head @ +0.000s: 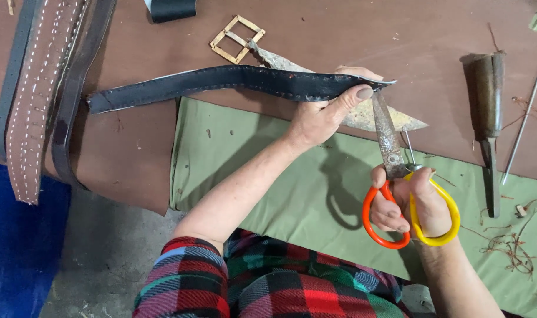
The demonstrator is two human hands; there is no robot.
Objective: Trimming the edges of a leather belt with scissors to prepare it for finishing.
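Left hand (pixel 318 115) pinches the end of the black leather strap (pixel 221 82) above the tabletop (pixel 351 35); right hand (pixel 413 203) clasps orange-and-yellow-handled scissors (pixel 392 176), blades apparently meeting the strap's tip

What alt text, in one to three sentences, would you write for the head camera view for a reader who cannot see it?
The left hand holds a black leather strap while the right hand works scissors with orange and yellow handles at its end. They are above a green cloth on a brown sheet, with a brass buckle nearby.
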